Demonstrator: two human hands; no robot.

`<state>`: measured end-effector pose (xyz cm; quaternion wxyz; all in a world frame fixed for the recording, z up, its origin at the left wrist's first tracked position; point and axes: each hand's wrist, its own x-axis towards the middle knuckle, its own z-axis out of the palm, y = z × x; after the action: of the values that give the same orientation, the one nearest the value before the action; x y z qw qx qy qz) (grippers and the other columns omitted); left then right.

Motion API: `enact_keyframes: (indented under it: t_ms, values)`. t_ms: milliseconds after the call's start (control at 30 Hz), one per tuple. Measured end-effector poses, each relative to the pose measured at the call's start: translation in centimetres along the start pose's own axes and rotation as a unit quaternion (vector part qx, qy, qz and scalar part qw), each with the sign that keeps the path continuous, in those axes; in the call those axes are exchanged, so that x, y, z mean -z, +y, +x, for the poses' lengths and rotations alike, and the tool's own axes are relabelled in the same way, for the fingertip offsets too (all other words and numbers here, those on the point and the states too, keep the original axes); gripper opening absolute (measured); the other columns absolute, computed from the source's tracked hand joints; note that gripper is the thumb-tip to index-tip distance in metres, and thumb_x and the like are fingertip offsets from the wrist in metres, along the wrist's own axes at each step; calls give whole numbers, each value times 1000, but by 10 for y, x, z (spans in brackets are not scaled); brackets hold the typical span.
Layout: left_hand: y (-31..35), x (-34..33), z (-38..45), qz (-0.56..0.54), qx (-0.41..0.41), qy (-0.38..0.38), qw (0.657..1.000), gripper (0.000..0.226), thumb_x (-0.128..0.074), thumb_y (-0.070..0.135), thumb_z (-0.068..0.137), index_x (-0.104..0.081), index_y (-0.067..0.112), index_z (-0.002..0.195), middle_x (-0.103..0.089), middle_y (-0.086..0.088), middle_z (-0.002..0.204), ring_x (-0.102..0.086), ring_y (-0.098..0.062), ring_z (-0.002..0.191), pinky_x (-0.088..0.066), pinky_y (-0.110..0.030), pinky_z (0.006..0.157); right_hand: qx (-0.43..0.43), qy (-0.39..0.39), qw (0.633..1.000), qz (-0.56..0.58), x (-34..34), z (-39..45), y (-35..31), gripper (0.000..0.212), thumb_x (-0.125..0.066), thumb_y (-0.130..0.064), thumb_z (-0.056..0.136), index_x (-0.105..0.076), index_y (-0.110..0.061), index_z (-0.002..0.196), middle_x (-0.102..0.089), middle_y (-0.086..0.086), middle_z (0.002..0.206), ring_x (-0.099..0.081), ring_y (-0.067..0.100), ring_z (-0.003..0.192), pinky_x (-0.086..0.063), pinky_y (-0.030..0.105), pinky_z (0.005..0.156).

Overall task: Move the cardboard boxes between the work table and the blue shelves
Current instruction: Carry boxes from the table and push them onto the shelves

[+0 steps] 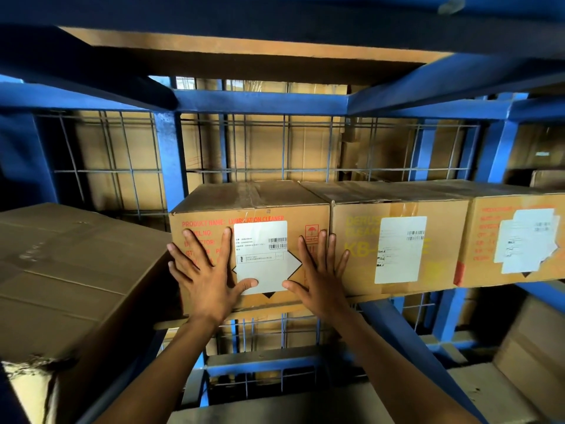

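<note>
Both flat, splayed hands, left hand point(208, 280) and right hand point(321, 281), are pressing the brown red-lettered cardboard box point(249, 209) sitting on the blue metal shelf point(260, 101), grasping nothing; fingers are hiding part of its print.

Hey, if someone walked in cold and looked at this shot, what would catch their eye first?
Probably the two spread hands, the left hand and right hand, pressed flat against the front of the lubrication cleaner box at center, on either side of its white label. Next, the bright blue shelves framing everything, with more labelled boxes lined up to the right on the same shelf.
</note>
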<state>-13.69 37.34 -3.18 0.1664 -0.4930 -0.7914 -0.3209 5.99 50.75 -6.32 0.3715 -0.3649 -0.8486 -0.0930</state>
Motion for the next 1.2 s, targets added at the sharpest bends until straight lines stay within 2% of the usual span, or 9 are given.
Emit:
enact_keyframes:
  t_ms: [167,333,500,733,867,1000,1067,1133,1200]
  values:
    - [3,1,-5,15,-1,3,1000,122,-58,80,65,25,47,147,43,-20,150,32,-55,136,2,-73,109,16,-10,1000,-3,3,-4,6,97,-48,-66,90,16,-37,157,30,7,163,25,31,151,26,58,113]
    - [0,-4,-3,8,8,2,1000,119,-56,80,66,24,47,147,42,-20,151,35,-54,135,3,-74,109,28,-9,1000,-12,0,-2,11,91,-42,-64,92,15,-36,157,26,10,164,23,31,151,29,55,112]
    - [9,7,-5,27,24,-28,999,118,-55,81,69,27,45,146,51,-19,144,48,-51,126,6,-73,109,8,-36,999,-21,9,-4,6,88,-33,-71,91,22,-41,153,24,10,163,30,28,149,22,63,113]
    - [12,30,-22,-15,8,-3,1000,118,-75,56,75,17,48,150,47,-12,149,36,-47,137,3,-69,112,10,-18,999,35,31,-17,-7,89,-47,-69,91,-1,-36,160,18,3,167,21,31,153,7,66,116]
    - [27,39,-35,-108,-34,32,993,96,-69,49,81,-7,45,154,18,-14,162,18,-42,147,-6,-66,114,-27,-36,996,79,56,-28,-15,93,-58,-59,93,9,-47,156,31,-7,163,30,19,150,8,61,119]
    - [62,46,-51,-253,-136,49,957,71,-72,32,82,-42,25,146,-31,-18,151,-31,-39,140,-40,-59,102,-99,-3,985,143,102,-56,-24,87,-49,-71,88,6,-54,153,21,-6,166,26,-2,146,-2,39,120]
    - [82,45,-59,-293,-168,50,940,59,-75,21,82,-54,12,136,-49,-19,137,-49,-38,125,-47,-53,96,-150,14,976,157,127,-74,-25,85,-55,-66,89,4,-57,150,15,-7,166,10,10,152,-9,45,122]
    - [104,44,-68,-314,-177,-9,933,54,-73,22,83,-55,17,135,-51,-15,137,-52,-37,122,-46,-50,97,-189,38,968,160,153,-95,-25,83,-56,-63,90,-2,-53,152,8,-6,166,-3,23,153,-13,53,124]
    - [126,43,-77,-325,-186,-59,925,55,-71,26,84,-53,25,136,-48,-8,141,-48,-30,128,-43,-47,104,-221,66,961,153,178,-117,-24,82,-56,-64,89,-11,-45,156,0,-3,165,-8,25,153,-16,56,122]
